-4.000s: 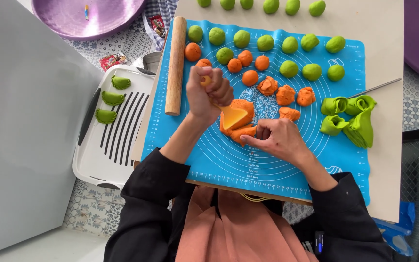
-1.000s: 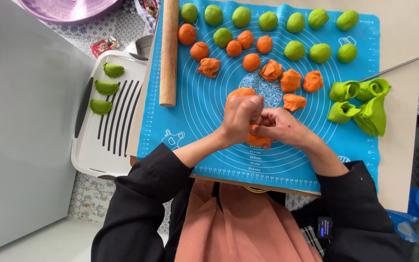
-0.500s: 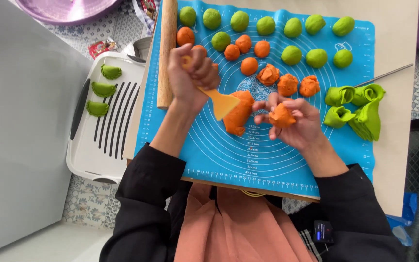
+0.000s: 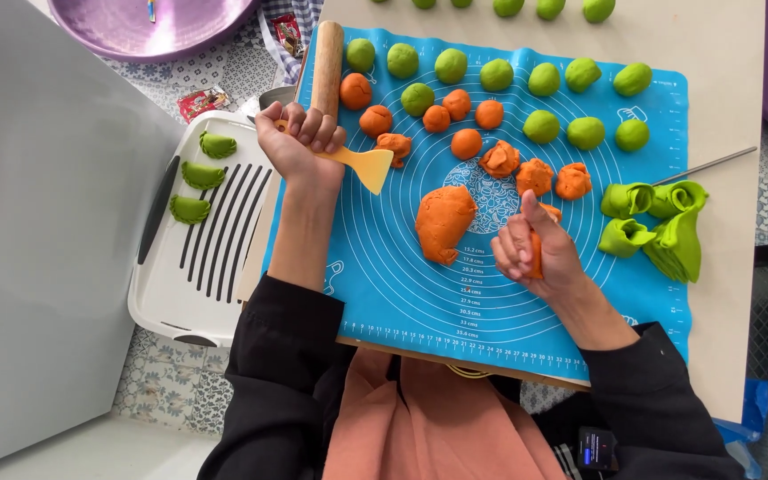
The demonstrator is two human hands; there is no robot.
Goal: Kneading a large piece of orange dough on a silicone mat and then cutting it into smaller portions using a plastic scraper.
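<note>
My left hand (image 4: pixel 300 142) grips a yellow plastic dough scraper (image 4: pixel 368 166), its blade lying over the blue silicone mat (image 4: pixel 402 276) beside a wooden rolling pin (image 4: pixel 327 55). My right hand (image 4: pixel 537 251) is closed around a small piece of orange dough (image 4: pixel 536 253). A large lump of orange dough (image 4: pixel 444 222) rests on the mat between my hands. Above it sit several small orange dough pieces (image 4: pixel 500 160) and balls (image 4: pixel 356 91).
Rows of green dough balls (image 4: pixel 542 126) line the mat's far side. Folded green dough strips (image 4: pixel 660 227) lie at right, near a thin metal rod (image 4: pixel 704 165). A white slotted tray (image 4: pixel 202 236) with three green dumplings (image 4: pixel 190 209) sits at left. A purple basin (image 4: pixel 171 22) stands beyond.
My left hand has lifted the scraper off the large orange lump and drawn it left toward the rolling pin. My right hand has pulled a cut piece away and closed around it.
</note>
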